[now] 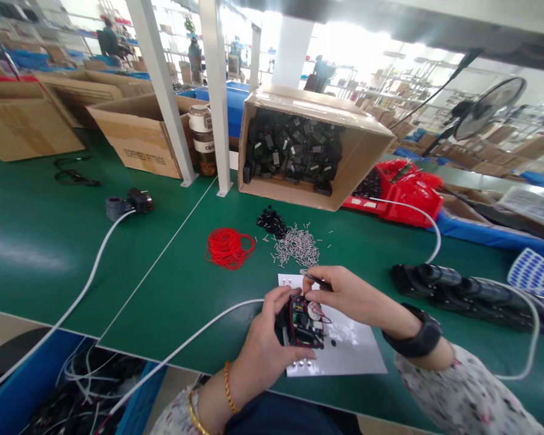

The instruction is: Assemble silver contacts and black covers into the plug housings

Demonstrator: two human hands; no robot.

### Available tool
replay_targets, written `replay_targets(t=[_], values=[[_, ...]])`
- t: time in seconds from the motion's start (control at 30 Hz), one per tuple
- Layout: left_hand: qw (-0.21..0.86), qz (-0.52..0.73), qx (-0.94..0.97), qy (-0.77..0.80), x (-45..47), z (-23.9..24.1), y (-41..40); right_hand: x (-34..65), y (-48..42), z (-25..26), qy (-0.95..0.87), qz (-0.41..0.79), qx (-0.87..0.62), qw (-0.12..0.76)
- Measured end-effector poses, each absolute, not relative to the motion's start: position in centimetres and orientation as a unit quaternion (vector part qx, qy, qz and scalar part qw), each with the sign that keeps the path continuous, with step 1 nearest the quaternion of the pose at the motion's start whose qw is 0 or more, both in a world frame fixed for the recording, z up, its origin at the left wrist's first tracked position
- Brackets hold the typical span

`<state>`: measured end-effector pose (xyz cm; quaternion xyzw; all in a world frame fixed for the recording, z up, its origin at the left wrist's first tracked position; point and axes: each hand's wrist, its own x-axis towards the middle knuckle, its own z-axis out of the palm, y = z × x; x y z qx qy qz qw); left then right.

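My left hand (265, 344) is wrapped round a small black open device (303, 323) with a red-edged circuit board inside, held just above a white sheet (353, 350) on the green table. My right hand (344, 293) pinches thin metal tweezers (315, 278) and its fingers press on the top of the device. A white cable (185, 344) runs from the device off to the lower left. Beyond the hands lie a pile of small silver pins (297, 246), a coil of red wire (229, 248) and a heap of small black parts (272, 220).
A tipped cardboard box (362, 151) full of black housings stands at the back centre, a red bin (403, 193) to its right. Finished black units (462, 290) with white cables lie at right. Cardboard boxes (136, 136) stand at left, a blue crate (36, 386) below the table edge.
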<state>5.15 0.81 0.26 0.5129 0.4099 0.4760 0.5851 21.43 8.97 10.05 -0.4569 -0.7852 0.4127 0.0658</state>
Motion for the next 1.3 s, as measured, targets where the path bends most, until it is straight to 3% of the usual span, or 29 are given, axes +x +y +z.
replay_targets(t=[0.33, 0.7, 1.3], values=[[0.514, 0.471, 0.539, 0.472, 5.4, -0.5, 0.5, 18.8, 9.7, 11.7, -0.880, 0.199, -0.429, -0.052], [0.502, 0.441, 0.566, 0.483, 5.2, 0.2, 0.7, 18.9, 10.2, 12.1, -0.880, 0.237, -0.405, -0.073], [0.533, 0.441, 0.531, 0.488, 5.3, 0.7, 0.7, 18.8, 10.0, 12.2, -0.884, 0.197, -0.417, -0.076]])
